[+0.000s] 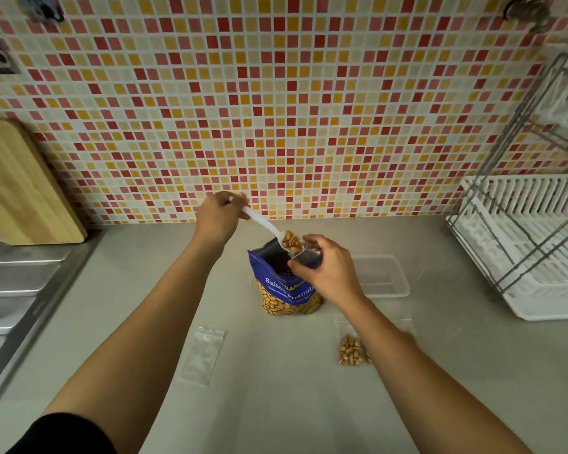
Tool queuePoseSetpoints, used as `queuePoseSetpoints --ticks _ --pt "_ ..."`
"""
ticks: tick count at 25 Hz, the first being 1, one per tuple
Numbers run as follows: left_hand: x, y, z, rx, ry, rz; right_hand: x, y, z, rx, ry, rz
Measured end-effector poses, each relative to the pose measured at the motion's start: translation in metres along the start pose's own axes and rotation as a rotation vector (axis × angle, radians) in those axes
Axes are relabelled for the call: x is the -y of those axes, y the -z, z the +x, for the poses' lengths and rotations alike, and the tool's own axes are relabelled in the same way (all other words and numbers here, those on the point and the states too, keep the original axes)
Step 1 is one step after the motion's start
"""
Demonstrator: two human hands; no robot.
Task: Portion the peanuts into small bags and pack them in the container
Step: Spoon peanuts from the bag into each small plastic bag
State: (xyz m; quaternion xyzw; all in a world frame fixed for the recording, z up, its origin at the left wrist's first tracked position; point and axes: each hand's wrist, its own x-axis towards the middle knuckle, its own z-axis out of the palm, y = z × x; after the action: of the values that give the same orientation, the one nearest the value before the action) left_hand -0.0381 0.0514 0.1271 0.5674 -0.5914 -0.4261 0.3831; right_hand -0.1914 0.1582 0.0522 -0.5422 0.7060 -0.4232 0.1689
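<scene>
- Peanuts (pixel 291 241) are riding heaped in the bowl of a white plastic spoon (pixel 265 224), poised just over the open blue peanut pouch (pixel 284 283) standing mid-table.
- Progress, judged: at least one filled small bag (pixel 350 350) is lying near-right on the table (pixel 276 388); a second may be sitting beside it under the forearm, cannot tell.
- Clear container (pixel 382 275), right of the pouch, is showing nothing inside, so packing is not yet begun.
- Empty bags (pixel 204 353) are lying flat near-left, waiting to be filled; count unclear.
- Left hand (pixel 218 214): grip closed around the far end of the spoon handle, tilting the bowl down toward the right.
- Right hand (pixel 325 273): fingers pinching a clear bag (pixel 304 253) open at its mouth, holding it against the pouch top, touching the spoon tip.
- Remaining, judged: tipping this spoonful in, sealing, filling the rest, loading all into the container.
</scene>
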Motion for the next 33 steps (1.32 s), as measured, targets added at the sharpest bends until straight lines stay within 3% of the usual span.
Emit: queuePoseSetpoints --ticks 4,6,8,11,16,18,20,22,23,26,28,33 --pt "-0.013 -0.009 -0.015 0.087 -0.561 0.438 0.001 0.002 -0.001 -0.001 -0.038 0.048" --pt "-0.023 -0.004 -0.015 0.012 -0.632 0.586 0.001 0.004 -0.002 0.008 -0.071 0.088" --pt "-0.031 0.007 -0.009 -0.091 -0.603 0.515 0.001 0.006 -0.002 0.018 -0.116 0.131" --pt "-0.023 0.012 0.002 -0.124 -0.398 0.282 0.001 0.012 -0.003 -0.001 -0.200 0.279" --pt "0.047 -0.015 0.002 0.127 -0.157 0.528 0.003 0.024 0.003 -0.083 -0.267 0.369" --pt "0.061 -0.019 0.002 0.138 -0.126 0.618 0.011 0.031 0.005 -0.076 -0.226 0.344" --pt "0.060 -0.018 -0.007 0.048 -0.160 0.683 0.021 0.038 0.006 -0.074 -0.188 0.346" --pt "0.050 -0.015 -0.022 -0.006 -0.267 0.536 0.027 0.043 0.009 -0.058 -0.161 0.329" --pt "0.044 -0.014 -0.031 0.048 -0.303 0.392 0.030 0.044 0.010 -0.051 -0.140 0.315" --pt "0.035 -0.017 -0.063 0.438 -0.223 -0.049 0.038 0.048 0.016 -0.013 -0.099 0.326" --pt "0.036 -0.025 -0.076 0.592 -0.134 -0.260 0.044 0.053 0.018 0.055 -0.095 0.308" --pt "0.043 -0.042 -0.085 0.544 -0.056 -0.440 0.040 0.084 0.018 0.341 -0.141 0.447"
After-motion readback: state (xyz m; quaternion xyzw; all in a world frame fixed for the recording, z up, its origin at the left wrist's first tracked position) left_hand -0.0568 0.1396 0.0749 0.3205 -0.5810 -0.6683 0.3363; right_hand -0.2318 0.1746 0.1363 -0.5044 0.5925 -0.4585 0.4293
